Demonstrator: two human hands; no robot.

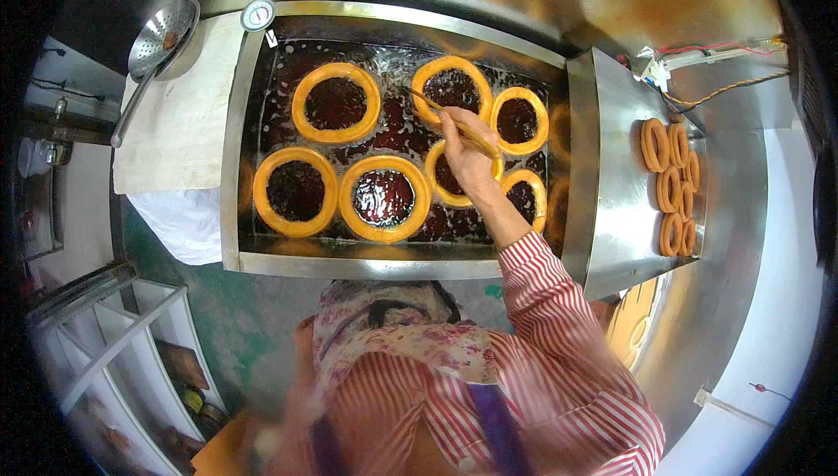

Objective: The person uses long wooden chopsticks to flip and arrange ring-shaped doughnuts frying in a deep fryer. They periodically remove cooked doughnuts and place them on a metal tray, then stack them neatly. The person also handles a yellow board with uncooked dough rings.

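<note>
My right hand (470,155) reaches over a wide metal fryer (367,266) of dark oil, closed round a pair of long chopsticks (424,100). Their tips point up and left, at the left edge of a golden dough ring (449,62) at the back. Beneath the hand, another dough ring (434,181) is partly hidden. Several more golden rings float around, among them a large front ring (350,201) and a back left ring (301,105). A blurred skin-coloured patch beside my apron seems to be my left hand (303,336); its fingers cannot be made out.
Several browned rings (669,189) stand on edge on the steel counter (624,153) to the right. A perforated skimmer (164,39) rests at the back left, beside a pale cloth-covered surface (170,148). A dial thermometer (257,15) sits at the fryer's back left corner. White shelving (131,345) stands lower left.
</note>
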